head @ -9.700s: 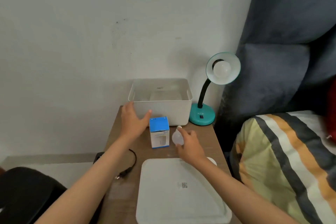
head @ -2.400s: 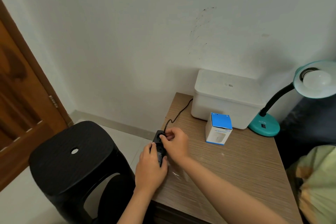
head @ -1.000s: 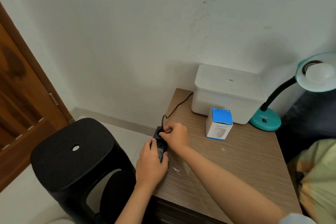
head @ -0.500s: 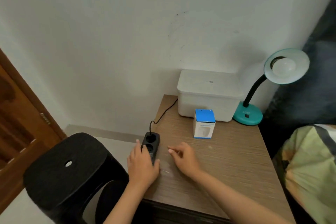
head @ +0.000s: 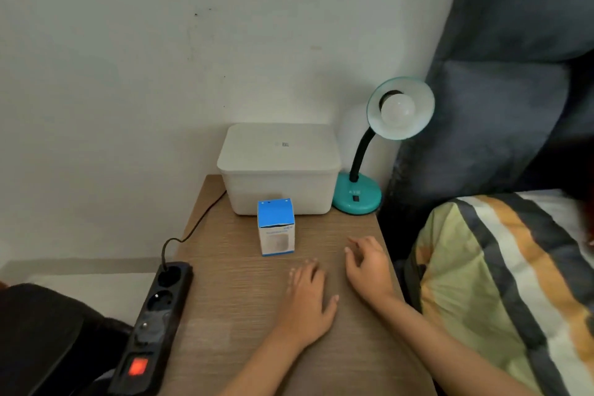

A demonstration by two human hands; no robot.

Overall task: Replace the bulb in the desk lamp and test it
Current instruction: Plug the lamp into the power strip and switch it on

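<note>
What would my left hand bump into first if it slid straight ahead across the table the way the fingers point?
Probably the blue and white bulb box. Your left hand lies flat on the table, fingers aimed forward and slightly left, with bare wood between. Depth is uncertain, so it might just graze the box's right edge.

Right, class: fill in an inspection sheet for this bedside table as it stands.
Surface: wooden table, mostly bare.
Job's things: teal desk lamp with bulb fitted, unlit; blue bulb box upright.
Clutter: lidded white bin at the back.
Hands: left hand and right hand empty, resting on the table.
Cables: black cord plugged into power strip, switch glowing red.
Surroundings: striped bedding, black stool.
</note>
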